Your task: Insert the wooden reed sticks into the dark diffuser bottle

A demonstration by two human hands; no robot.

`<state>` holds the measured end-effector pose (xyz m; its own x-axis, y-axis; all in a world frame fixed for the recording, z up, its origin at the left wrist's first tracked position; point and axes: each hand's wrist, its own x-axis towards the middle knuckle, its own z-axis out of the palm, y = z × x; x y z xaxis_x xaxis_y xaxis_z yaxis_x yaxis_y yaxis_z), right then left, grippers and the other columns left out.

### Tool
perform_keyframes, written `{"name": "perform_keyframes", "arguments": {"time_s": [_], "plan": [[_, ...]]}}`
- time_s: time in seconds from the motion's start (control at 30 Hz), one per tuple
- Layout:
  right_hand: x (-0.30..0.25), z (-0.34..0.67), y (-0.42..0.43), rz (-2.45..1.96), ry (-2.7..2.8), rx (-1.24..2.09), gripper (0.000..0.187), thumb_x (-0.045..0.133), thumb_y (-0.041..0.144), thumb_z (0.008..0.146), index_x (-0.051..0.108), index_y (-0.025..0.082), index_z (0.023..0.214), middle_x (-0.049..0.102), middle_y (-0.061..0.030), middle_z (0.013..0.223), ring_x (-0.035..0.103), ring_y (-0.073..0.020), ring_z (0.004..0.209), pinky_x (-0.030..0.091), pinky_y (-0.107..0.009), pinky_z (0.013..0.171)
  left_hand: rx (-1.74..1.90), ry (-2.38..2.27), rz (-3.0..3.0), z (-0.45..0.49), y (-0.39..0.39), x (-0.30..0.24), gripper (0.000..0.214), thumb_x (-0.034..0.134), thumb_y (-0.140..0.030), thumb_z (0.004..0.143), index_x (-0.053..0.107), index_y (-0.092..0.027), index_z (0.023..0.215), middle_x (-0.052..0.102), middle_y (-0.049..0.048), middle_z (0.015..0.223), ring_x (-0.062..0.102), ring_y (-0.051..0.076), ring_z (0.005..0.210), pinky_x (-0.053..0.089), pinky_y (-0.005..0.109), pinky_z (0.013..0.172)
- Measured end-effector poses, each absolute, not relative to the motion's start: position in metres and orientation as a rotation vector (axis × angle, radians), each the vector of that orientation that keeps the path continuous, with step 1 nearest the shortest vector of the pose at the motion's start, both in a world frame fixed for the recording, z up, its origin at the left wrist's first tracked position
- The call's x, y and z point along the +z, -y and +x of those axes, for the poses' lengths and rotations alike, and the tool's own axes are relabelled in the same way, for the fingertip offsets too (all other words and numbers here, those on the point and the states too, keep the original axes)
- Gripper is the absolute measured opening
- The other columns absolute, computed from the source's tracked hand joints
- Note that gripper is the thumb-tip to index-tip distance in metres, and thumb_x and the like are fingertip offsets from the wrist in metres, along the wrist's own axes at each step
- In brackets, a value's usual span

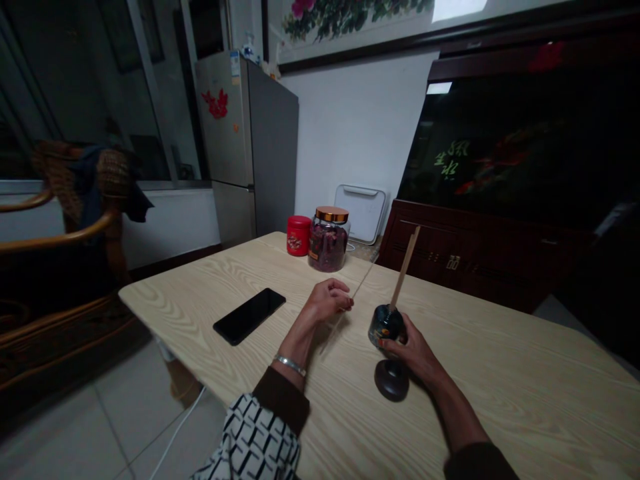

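Note:
My left hand (pixel 328 300) pinches a long thin stick (pixel 353 300), perhaps incense, which slants across the table. My right hand (pixel 407 350) grips a small dark glazed bottle (pixel 386 325) from the right side, and a flat wooden stick (pixel 404 268) stands up out of its mouth. Just below the bottle sits a round dark wooden stand (pixel 391 380), and the bottle looks lifted off it. My fingers hide part of the bottle. Both hands are above the light wood-grain table (pixel 500 373).
A black smartphone (pixel 249 316) lies left of my left hand. A red tin (pixel 299 235) and a copper-lidded glass jar (pixel 329 239) of dried red flowers stand near the far edge. A dark wooden cabinet (pixel 450 257) stands beyond the table.

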<state>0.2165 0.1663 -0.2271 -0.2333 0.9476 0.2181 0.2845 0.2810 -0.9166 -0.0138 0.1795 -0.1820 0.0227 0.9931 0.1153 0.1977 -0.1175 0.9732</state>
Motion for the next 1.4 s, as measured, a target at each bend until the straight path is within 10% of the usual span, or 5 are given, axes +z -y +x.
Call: {"name": "perform_keyframes", "arguments": {"time_s": [0.47, 1.4], "plan": [[-0.230, 0.217, -0.168, -1.104, 1.696, 1.003, 0.061, 0.070, 0.028, 0.069, 0.047, 0.021, 0.126, 0.064, -0.0051, 0.112, 0.057, -0.0230, 0.101, 0.041, -0.036, 0.089, 1.781, -0.337, 0.862, 0.021, -0.183, -0.134, 0.041, 0.078, -0.017, 0.062, 0.057, -0.018, 0.097, 0.067, 0.0031, 0.093, 0.064, 0.011, 0.083, 0.050, 0.019, 0.067], [-0.224, 0.214, -0.166, -1.121, 1.702, 0.936, 0.057, 0.071, 0.031, 0.066, 0.053, 0.020, 0.120, 0.065, -0.0052, 0.104, 0.058, -0.0232, 0.093, 0.043, -0.037, 0.084, 1.565, -0.964, 1.708, 0.064, -0.184, -0.172, 0.022, 0.060, -0.008, 0.070, 0.064, -0.016, 0.090, 0.064, 0.0026, 0.092, 0.060, 0.011, 0.076, 0.045, 0.020, 0.065]]}}
